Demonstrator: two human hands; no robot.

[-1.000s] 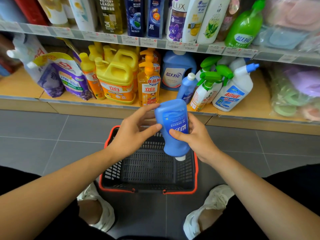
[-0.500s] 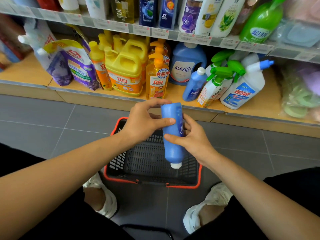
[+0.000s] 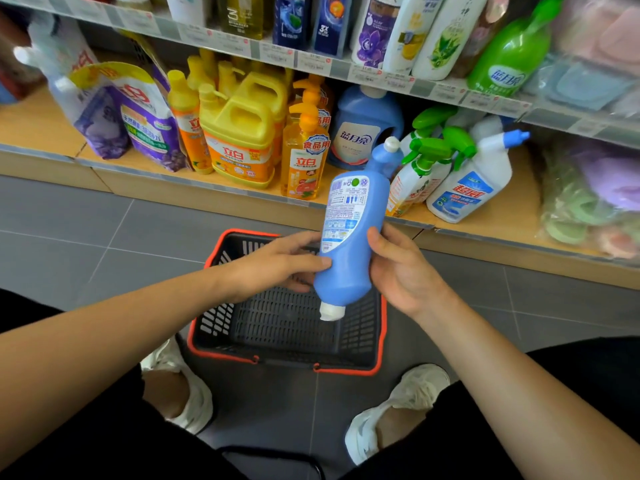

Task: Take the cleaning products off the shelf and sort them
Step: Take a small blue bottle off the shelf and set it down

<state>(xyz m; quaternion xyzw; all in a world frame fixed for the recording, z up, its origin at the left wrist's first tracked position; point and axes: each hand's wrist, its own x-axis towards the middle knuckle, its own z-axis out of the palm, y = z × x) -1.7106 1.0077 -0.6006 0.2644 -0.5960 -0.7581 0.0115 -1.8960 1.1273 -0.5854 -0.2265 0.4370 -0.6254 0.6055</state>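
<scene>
Stretching across the far side, the wooden shelf (image 3: 485, 233) carries yellow jugs (image 3: 242, 140), purple pouches (image 3: 145, 123) and spray bottles (image 3: 433, 161). Below it a dark basket (image 3: 214, 320) with a red rim sits on the grey floor (image 3: 104, 244), between two white shoes (image 3: 187, 393). A blue bottle (image 3: 349, 265) is held cap-down above the basket, its printed label facing up. The left hand (image 3: 277, 268) grips its left side, thumb on the front; the right hand (image 3: 405, 271) clasps the right side.

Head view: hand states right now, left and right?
Left hand: grips the upside-down blue bottle.
Right hand: holds the same bottle, thumb on its side.
</scene>
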